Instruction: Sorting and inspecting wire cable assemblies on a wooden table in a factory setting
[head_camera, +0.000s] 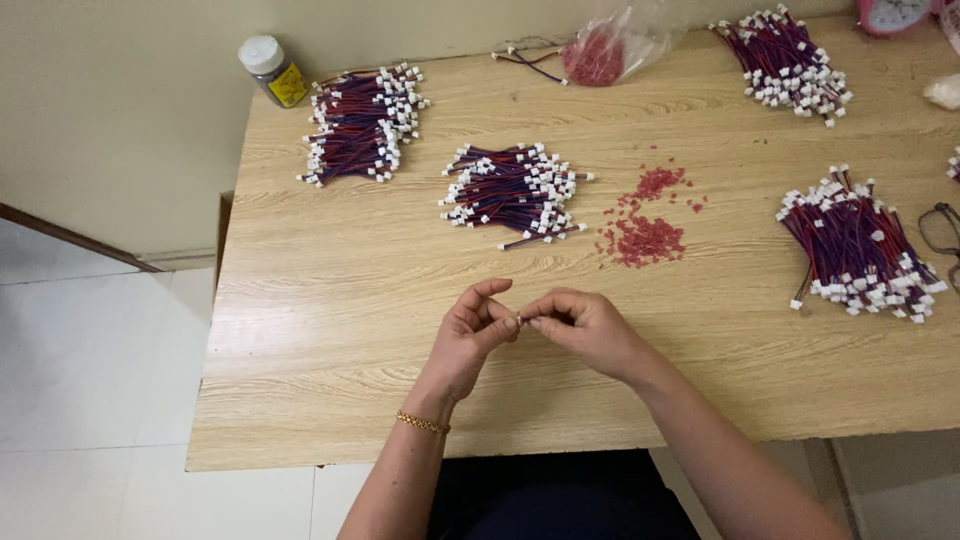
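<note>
My left hand (470, 335) and my right hand (585, 325) meet over the front middle of the wooden table (330, 330). Their fingertips pinch one tiny piece (520, 318) between them; it is too small to tell what kind. A gold bracelet (422, 423) circles my left wrist. Beyond the hands lies a scatter of small red bits (645, 238). To its left rests a bundle of red-and-blue wires with white connectors (512, 190).
More wire bundles lie at the back left (362, 125), back right (785, 65) and right (860, 250). A clear bag of red bits (605, 50), a white-capped jar (272, 70), glasses (940, 235) and a pink clock (890, 14) ring the edges. White floor tiles (90, 370) lie left.
</note>
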